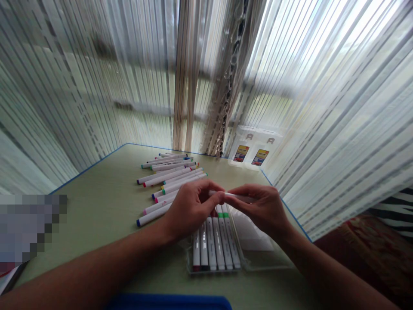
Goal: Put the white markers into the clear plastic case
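My left hand [190,209] and my right hand [263,209] meet above a clear plastic case [258,262]. Between them they hold one white marker [234,196] level, each hand pinching one end. The case lies open below, with several white markers [214,245] lined side by side in its left half. Their coloured caps show at both ends. Several more white markers [171,178] lie loose in a slanted row on the pale green table [103,206], just behind and left of my left hand.
Sheer striped curtains [322,107] close in the table on the left, back and right. Two small clear packets with yellow-red labels [251,155] rest against the curtain at the back right. A blue object [167,302] sits at the near edge. A blurred patch lies far left.
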### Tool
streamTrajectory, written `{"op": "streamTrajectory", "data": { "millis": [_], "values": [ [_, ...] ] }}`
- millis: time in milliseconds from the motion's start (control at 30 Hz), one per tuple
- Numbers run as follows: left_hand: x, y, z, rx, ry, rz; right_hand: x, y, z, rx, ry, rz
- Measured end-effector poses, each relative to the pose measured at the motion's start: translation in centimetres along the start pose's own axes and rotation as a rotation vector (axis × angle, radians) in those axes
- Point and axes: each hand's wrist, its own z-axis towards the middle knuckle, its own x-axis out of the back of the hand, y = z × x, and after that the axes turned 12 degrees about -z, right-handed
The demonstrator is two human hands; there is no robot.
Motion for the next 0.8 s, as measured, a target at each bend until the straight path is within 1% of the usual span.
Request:
{"op": "streamTrajectory", "data": {
  "millis": [133, 300, 367, 567, 667, 800],
  "values": [
    [-0.1, 0.1, -0.1, -0.018, -0.033, 0.023, 0.0, -0.1, 0.0, -0.011, -0.008, 0.031],
    [0.0, 0.0, 0.0, -0.022, -0.01, -0.002, 0.0, -0.3, 0.2, -0.055, -0.015, 0.118],
    [0.0, 0.0, 0.2, -0.031, 0.013, -0.03, 0.0, -0.3, 0.2, -0.073, -0.01, 0.158],
    [0.2, -0.5, 0.7, -0.05, 0.112, -0.139, 0.2, -0.2, 0.2, -0.082, -0.012, 0.153],
    [0.5, -0.7, 0.9, -0.056, 0.159, -0.207, 0.2, -0.1, 0.2, -0.106, -0.022, 0.214],
    [0.7, -0.9, 1.3, -0.028, 0.199, -0.331, 0.1, -0.2, 0.1, -0.135, -0.024, 0.312]
  ]
}}
